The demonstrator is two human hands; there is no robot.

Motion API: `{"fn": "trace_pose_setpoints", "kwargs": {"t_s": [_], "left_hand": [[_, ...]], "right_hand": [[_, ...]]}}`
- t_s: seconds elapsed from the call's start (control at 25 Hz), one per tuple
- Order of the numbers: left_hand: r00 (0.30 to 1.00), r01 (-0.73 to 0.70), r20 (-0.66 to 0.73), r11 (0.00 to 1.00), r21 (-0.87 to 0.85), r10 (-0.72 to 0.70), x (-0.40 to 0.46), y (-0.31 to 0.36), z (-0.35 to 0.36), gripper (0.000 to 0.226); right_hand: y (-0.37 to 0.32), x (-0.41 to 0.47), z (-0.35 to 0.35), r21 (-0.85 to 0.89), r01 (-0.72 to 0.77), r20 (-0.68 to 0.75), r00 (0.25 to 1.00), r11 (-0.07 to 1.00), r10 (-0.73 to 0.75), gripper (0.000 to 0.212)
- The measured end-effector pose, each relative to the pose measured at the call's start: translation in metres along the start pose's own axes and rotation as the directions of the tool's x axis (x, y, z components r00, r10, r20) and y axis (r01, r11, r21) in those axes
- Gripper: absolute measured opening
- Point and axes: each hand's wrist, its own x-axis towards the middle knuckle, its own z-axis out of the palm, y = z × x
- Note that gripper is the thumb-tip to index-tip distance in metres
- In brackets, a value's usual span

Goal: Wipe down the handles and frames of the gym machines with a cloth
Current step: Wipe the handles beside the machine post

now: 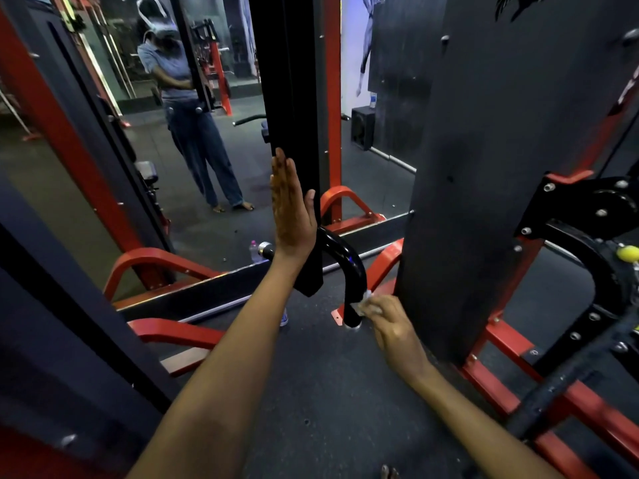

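While the left hand point(292, 205) lies flat with fingers straight and together against a black upright post point(297, 98), the right hand point(394, 328) pinches a small white cloth point(368, 304) against the lower end of a curved black handle point(347, 271). The cloth is mostly hidden under the fingers, touching the handle just above its chrome end cap. That handle arcs up behind the left wrist. Right of the right hand stands a broad dark panel point(484, 167), with red frame rails point(501, 344) at its base on the dark floor point(311, 392). Beyond the post, a mirror point(207, 150) reflects a standing person and more red frames. A small bottle point(253, 251) shows at the mirror's lower edge.
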Motion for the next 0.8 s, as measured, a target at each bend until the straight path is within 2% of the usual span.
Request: {"fn": "trace_pose_setpoints", "kwargs": {"t_s": [0.12,0.16,0.2,0.24,0.36,0.44,0.52,0.6,0.64,0.72,0.8], "left_hand": [[1.000,0.002,0.000,1.000,0.009,-0.002,0.001,-0.001,0.002,0.065],[1.000,0.004,0.009,1.000,0.008,-0.004,0.001,-0.001,0.002,0.065],[1.000,0.003,0.015,1.000,0.009,-0.003,0.000,-0.001,0.002,0.065],[1.000,-0.001,0.013,1.000,0.012,0.001,-0.002,-0.001,0.002,0.066],[1.000,-0.001,0.015,1.000,0.016,0.001,0.000,-0.003,0.002,0.066],[1.000,0.007,0.017,1.000,0.023,-0.007,0.000,-0.001,0.003,0.066],[1.000,0.008,0.003,0.999,0.036,-0.008,-0.002,-0.001,0.003,0.066],[1.000,0.013,0.002,0.999,0.035,-0.013,-0.001,0.000,0.003,0.066],[1.000,0.016,0.010,0.999,0.031,-0.017,0.000,0.001,0.003,0.067],[1.000,0.013,0.012,0.999,0.035,-0.014,-0.001,0.002,0.002,0.067],[1.000,0.008,0.005,0.999,0.045,-0.008,-0.002,0.002,0.002,0.069]], "right_hand": [[-0.020,0.049,-0.005,-0.015,0.020,-0.161,0.987,1.000,-0.022,0.022],[-0.023,0.060,-0.006,-0.055,0.108,-0.139,0.984,0.993,-0.114,0.024],[-0.020,0.063,-0.003,-0.076,0.185,-0.081,0.978,0.980,-0.191,0.026],[-0.014,0.055,0.004,-0.091,0.196,-0.004,0.980,0.976,-0.197,0.027],[0.016,0.010,0.027,-0.026,0.073,0.205,0.977,0.997,-0.066,0.023],[0.020,-0.007,0.026,-0.039,0.113,0.297,0.950,0.993,-0.097,0.023],[0.012,0.001,0.016,-0.022,0.189,0.215,0.960,0.982,-0.180,0.025],[-0.002,0.024,0.008,-0.039,0.207,0.051,0.977,0.978,-0.205,0.029],[-0.006,0.030,0.009,-0.027,0.210,0.042,0.977,0.977,-0.209,0.031],[0.000,0.014,0.016,0.068,0.163,0.141,0.975,0.984,-0.171,0.033],[0.012,-0.015,0.017,0.136,-0.051,0.212,0.977,0.989,0.022,0.028]]}}
